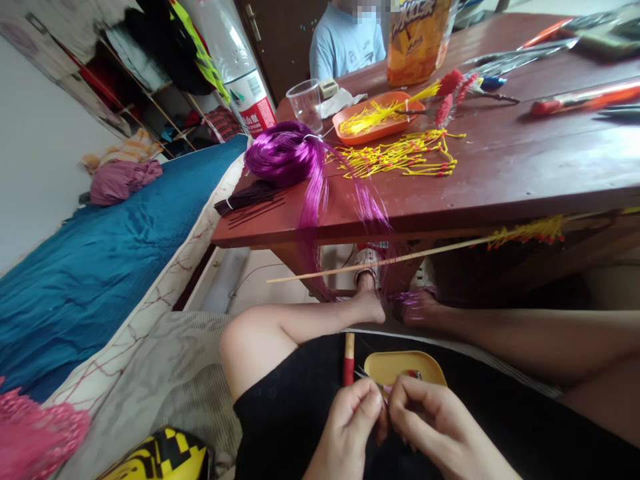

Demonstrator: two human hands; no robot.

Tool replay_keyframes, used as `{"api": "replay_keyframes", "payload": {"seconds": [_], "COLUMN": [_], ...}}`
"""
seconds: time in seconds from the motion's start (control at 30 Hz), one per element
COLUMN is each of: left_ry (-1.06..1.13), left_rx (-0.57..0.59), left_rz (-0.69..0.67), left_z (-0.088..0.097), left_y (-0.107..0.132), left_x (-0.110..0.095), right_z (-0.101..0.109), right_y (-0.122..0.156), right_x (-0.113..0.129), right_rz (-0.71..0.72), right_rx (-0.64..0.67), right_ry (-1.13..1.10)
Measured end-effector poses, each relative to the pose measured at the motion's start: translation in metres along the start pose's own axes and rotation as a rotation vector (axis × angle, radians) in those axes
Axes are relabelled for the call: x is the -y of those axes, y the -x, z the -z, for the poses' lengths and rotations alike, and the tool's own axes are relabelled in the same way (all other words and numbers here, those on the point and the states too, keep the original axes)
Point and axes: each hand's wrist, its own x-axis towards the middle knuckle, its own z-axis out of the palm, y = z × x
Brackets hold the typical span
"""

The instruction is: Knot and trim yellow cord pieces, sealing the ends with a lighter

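Observation:
My left hand (353, 413) is closed in a pinch above my lap, thumb against the fingers. Close beside it, my right hand (425, 417) is also closed, its fingertips curled inward. Thin strands and a small pinkish piece show between the fingertips, but too little is visible to name them. Just beyond the hands, a yellow tray (395, 359) rests on the black cloth over my lap, with a small metallic and red item in it, partly hidden by my right hand. A stick with a red wrapped end (349, 363) lies left of the tray.
The table (500, 180) holds purple fibre (280, 157), dark thin sticks (247, 198), yellow red-tipped stems (400, 157) and an orange tray (360, 137). A long stick (380, 260) juts along the table's near side. A person in a blue shirt (345, 43) sits opposite.

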Motion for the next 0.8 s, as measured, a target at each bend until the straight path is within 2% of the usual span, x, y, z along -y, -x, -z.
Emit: {"api": "replay_keyframes", "payload": {"seconds": [0.13,0.23,0.33,0.43,0.57,0.73,0.8], "left_ry": [-0.124,-0.284,-0.387,-0.389,-0.392,-0.423,-0.426], "left_rx": [-0.028,-0.081,-0.116,-0.085,-0.034,-0.213,-0.191], "left_rz": [-0.020,-0.063,-0.119,-0.137,-0.167,-0.194,-0.204], "left_z": [-0.001,-0.002,-0.001,0.001,0.000,-0.004,-0.003], "left_y": [0.002,0.003,0.002,-0.002,-0.004,-0.001,-0.001], "left_x": [0.000,0.001,-0.001,-0.003,-0.003,-0.001,-0.003], "right_z": [0.000,0.002,0.009,0.020,0.027,0.023,0.024], "right_y": [0.000,0.000,0.002,0.005,0.004,0.000,0.000], "right_x": [-0.004,-0.005,-0.002,0.002,0.001,-0.002,-0.001], "right_rz": [0.031,0.077,0.200,0.377,0.554,0.698,0.755], "right_rx": [-0.018,-0.035,-0.065,-0.071,-0.081,-0.095,-0.124], "right_ry": [0.104,0.350,0.699,0.930,1.067,1.145,1.156]}}
